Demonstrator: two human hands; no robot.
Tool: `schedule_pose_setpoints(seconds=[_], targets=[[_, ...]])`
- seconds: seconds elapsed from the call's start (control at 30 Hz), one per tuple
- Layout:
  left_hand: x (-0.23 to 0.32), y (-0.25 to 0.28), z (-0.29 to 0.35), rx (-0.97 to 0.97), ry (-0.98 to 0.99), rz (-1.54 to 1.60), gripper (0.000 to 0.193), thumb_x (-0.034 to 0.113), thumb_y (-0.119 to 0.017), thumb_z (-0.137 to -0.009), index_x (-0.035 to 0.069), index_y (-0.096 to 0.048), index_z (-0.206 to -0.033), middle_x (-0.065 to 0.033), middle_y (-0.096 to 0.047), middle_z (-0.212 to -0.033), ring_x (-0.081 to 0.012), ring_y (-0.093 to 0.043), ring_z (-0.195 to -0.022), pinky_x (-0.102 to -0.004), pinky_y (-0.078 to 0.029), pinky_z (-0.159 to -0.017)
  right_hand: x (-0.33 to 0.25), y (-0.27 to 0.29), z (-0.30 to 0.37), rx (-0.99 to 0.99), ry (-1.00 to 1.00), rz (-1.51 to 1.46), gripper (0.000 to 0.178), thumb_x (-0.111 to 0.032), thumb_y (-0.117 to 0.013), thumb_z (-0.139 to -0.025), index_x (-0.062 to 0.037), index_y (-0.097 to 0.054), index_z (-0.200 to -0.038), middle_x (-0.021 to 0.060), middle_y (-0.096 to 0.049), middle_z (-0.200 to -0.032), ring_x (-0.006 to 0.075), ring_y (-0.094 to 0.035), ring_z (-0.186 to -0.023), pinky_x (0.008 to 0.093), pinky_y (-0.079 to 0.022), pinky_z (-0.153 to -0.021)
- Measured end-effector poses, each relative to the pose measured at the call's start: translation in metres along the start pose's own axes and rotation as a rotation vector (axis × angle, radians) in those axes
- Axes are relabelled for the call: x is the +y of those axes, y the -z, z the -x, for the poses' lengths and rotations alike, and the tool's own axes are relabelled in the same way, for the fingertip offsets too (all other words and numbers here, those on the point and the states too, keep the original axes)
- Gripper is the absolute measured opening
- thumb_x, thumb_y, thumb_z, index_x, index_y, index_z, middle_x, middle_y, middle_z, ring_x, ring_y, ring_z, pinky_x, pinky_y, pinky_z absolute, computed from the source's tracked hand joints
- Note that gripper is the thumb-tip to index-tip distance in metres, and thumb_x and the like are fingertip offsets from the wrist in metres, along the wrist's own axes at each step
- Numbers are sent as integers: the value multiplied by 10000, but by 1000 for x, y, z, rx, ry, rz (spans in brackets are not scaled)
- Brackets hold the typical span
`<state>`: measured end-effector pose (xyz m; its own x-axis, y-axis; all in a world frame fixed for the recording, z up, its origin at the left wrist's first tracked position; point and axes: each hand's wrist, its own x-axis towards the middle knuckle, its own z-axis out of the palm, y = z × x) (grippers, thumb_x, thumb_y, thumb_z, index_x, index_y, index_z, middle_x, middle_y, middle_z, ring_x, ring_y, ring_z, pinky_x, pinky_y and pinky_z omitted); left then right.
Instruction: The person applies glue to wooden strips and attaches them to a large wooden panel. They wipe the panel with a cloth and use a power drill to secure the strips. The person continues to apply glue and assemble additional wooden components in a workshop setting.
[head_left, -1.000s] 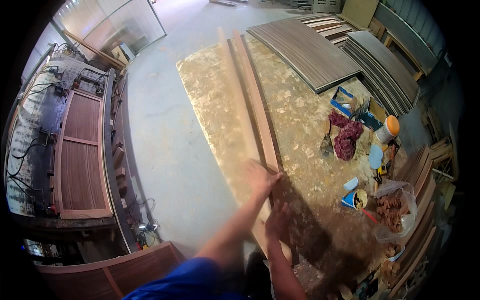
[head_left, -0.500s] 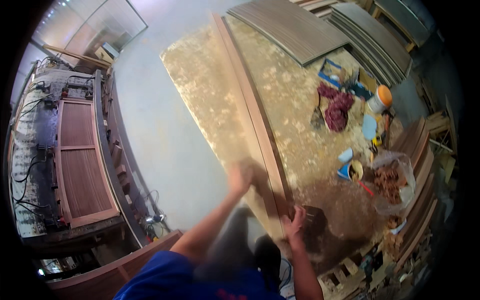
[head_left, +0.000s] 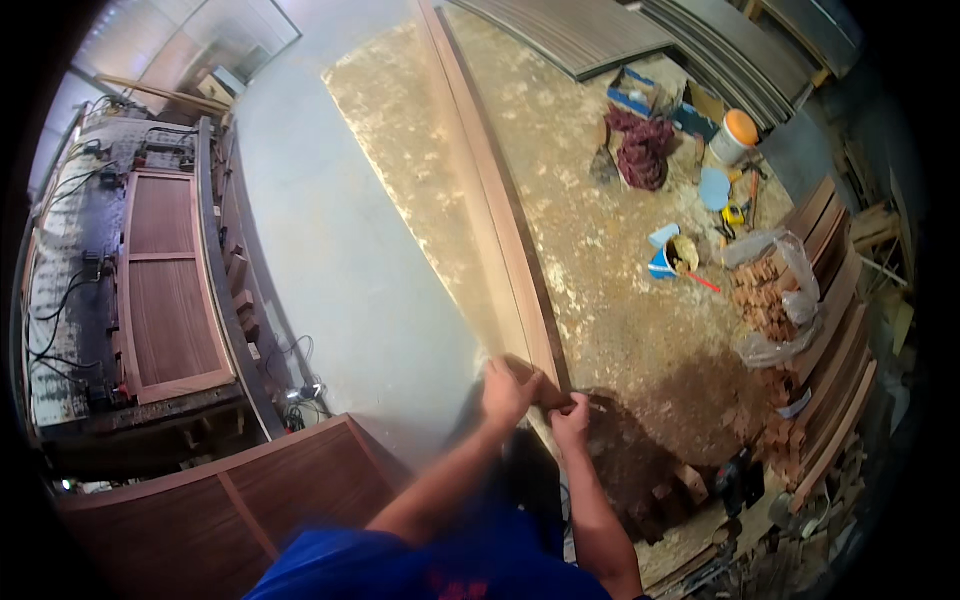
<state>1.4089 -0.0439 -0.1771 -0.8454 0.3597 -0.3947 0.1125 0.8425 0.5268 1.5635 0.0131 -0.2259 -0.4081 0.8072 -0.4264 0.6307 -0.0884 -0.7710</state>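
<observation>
A long, narrow wooden board [head_left: 492, 190] runs away from me across a worn, stained worktop [head_left: 600, 330], with a thin dark line along its length. At its near end my left hand [head_left: 508, 395] is closed over the left edge, thumb pointing right. My right hand [head_left: 572, 422] pinches the near right corner, close beside the left thumb. What lies under the fingers is partly hidden.
Right of the board lie a maroon cloth [head_left: 645, 152], an orange-lidded tub [head_left: 735, 137], a blue-and-white cup [head_left: 673, 258], a yellow tape measure [head_left: 733, 215] and a plastic bag of wood pieces [head_left: 765, 300]. Panelled doors [head_left: 175, 320] stand left; grey panels [head_left: 570, 35] lie at the back.
My left hand has come back toward me along the board to its near end, close to my right hand. The right hand stays at that end. The whole view has shifted slightly.
</observation>
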Motion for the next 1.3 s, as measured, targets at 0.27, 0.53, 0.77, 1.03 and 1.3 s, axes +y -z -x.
schedule_pose_setpoints(seconds=[0.27,0.53,0.77,1.03,1.3], targets=[[-48,-29,-2,-63,24,17,695,380,-849,-767,14,-525,-1262,-210,-601,-1209,-383,-636,-1089,-479,-540,-901,-18,37,-46,-39,96,-1,487,-141,-756,-822,-13,-517,-1226,161,-647,-993,311,-668,-828,419,-550,-821],[65,209,55,-424,-166,922,593,221,-756,-862,-13,-514,-1351,-105,-670,-1170,-187,-669,-1003,-339,-559,-832,-93,55,-47,-36,394,623,540,-334,-809,-776,-8,-547,-1116,236,-543,-1215,444,-544,-1186,526,-502,-940],[222,337,84,-301,-129,1527,399,380,-598,-952,76,-572,-1210,-79,-671,-1015,-173,-657,-871,-299,-496,-678,-97,30,-84,-84,374,667,518,-233,-796,-728,1,-510,-1091,258,-594,-1162,450,-596,-1131,517,-518,-943],[244,386,85,-247,-177,1676,429,521,-613,-927,140,-584,-1123,-56,-655,-894,-155,-608,-781,-308,-427,-596,-110,60,-101,-456,338,238,603,-248,-834,-749,35,-527,-1185,182,-694,-1074,317,-682,-1011,438,-548,-880],[245,382,84,-248,-161,1619,472,550,-586,-932,139,-566,-1163,-76,-659,-888,-168,-581,-720,-307,-410,-560,-228,105,-55,-886,132,-248,497,-318,-712,-910,3,-518,-1237,172,-709,-945,178,-664,-681,299,-490,-522]])
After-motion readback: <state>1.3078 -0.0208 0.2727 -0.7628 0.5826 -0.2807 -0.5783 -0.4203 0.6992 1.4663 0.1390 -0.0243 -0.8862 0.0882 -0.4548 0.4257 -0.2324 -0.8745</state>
